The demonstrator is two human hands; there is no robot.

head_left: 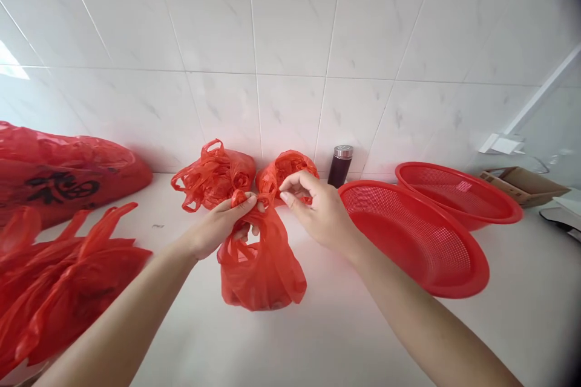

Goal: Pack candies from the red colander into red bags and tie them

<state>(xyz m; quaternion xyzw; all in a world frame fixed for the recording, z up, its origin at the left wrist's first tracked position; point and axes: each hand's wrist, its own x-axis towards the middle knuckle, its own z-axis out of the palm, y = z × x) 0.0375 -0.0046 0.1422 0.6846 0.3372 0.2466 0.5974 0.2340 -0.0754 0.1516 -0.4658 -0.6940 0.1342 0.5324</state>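
Observation:
A small red plastic bag [265, 272] with something inside rests on the white table in front of me. My left hand [229, 217] is closed around its gathered handles, with some fingers passing through the handle loop. To the right of it, my right hand [313, 205] is raised with thumb and fingertips pinched together near the bag's top. What lies between those fingertips, if anything, is too small to make out. Behind my hands sit two more red plastic bags, a bunched one with handles [213, 172] and a rounder one [293, 163].
Two red perforated baskets [472, 278], [512, 213] overlap at the right. A dark flask [340, 166] stands near the tiled wall. Flat red bags [82, 278] and a large red bag with a black character [104, 163] lie left. A cardboard box [521, 184] is far right.

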